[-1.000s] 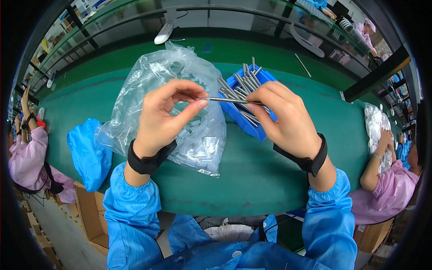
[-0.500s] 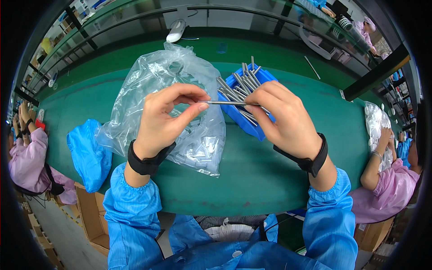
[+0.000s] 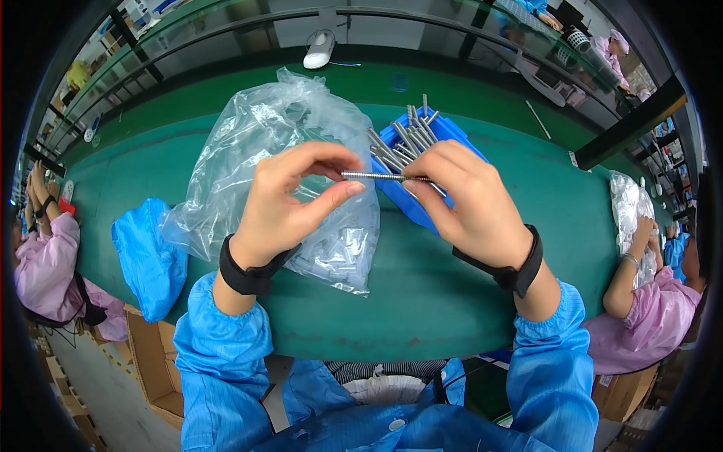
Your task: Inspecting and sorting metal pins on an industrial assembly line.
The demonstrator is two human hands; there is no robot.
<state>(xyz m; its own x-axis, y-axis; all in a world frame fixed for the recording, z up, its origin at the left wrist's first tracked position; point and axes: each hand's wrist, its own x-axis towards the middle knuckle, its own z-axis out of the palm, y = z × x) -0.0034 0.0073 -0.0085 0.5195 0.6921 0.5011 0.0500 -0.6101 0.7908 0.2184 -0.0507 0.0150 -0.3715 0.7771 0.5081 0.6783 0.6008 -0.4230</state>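
Observation:
A thin ribbed metal rod (image 3: 373,175), like a tightly wound spring or threaded rod, lies level between my hands. My right hand (image 3: 463,192) pinches it near its right end with thumb and fingers. At the rod's left end, my left hand (image 3: 294,192) has thumb and forefinger spread apart; the tip shows in the gap. Behind my right hand stands a blue bin (image 3: 471,151) with several similar metal rods (image 3: 414,135) sticking up. A large clear plastic bag (image 3: 248,128) lies behind my left hand, with small clear tube-like pieces (image 3: 339,248) inside.
A crumpled blue cloth item (image 3: 153,256) lies on the green table (image 3: 422,301) at left. Beyond it, a green strip carries a white mouse-shaped device (image 3: 319,50) and a loose rod (image 3: 538,119). Black posts stand at back right. Co-workers in pink sit on both sides.
My left thumb and forefinger have parted from the rod's end. My right hand has shifted slightly left. On the far green strip, the white device and loose rod have moved right.

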